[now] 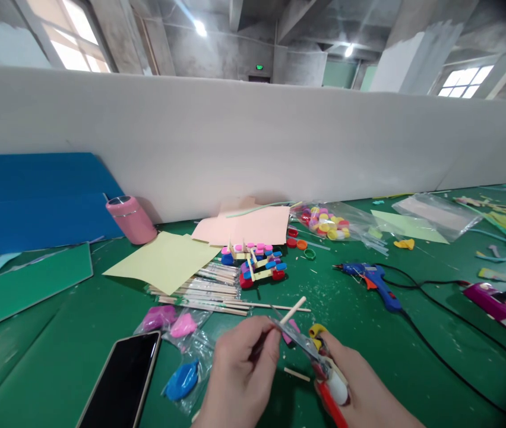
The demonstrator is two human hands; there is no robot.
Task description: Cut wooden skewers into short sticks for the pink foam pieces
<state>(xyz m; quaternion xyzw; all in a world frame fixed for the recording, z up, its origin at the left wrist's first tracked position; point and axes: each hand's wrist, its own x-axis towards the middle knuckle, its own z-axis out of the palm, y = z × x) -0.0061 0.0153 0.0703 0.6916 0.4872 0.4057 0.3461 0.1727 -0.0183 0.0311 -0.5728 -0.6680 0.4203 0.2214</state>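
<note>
My left hand (244,362), at the bottom centre, is closed with thumb and forefinger pinching a thin wooden stick (295,309). My right hand (362,380) grips scissors (297,339) with metal blades and red and white on the handles. The blades lie against the stick, close to my left fingertips; whether they have cut in, I cannot tell. A yellow curled piece (318,331) shows by my right fingers; I cannot tell if it belongs to the scissors. Below the blades lies a short stick piece (296,374). A pink piece (289,331) is partly hidden behind them.
Bundled wooden sticks (208,291) and small colourful stick models (262,267) lie ahead. A phone (122,383) and bagged clay (182,380) are left. A blue glue gun (371,279) trails its cable on the right, near a purple power strip (502,309). A pink cup (131,220) stands behind.
</note>
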